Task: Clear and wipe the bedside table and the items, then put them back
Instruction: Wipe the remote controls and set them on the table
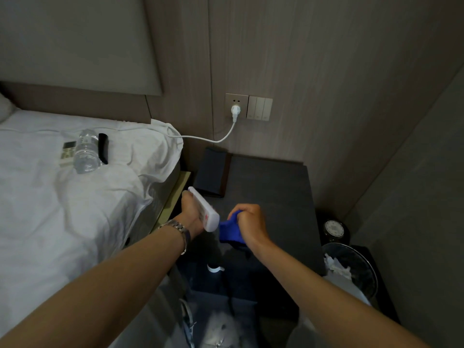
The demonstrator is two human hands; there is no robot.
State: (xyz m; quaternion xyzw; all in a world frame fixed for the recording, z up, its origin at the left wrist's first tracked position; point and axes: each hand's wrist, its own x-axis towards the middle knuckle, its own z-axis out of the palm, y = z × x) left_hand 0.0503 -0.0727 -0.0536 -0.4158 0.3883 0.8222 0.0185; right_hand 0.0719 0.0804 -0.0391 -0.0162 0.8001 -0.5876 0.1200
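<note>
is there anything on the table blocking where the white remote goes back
Only a dark folder at the far left corner of the table. The left hand holds the white remote; the rest of the top looks bare.

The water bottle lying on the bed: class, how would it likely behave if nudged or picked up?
The water bottle lies on its side and looks round, so it may roll, though the soft, creased bed sheet would probably slow it. It looks like clear thin plastic, so it may dent under a firm grip.
</note>
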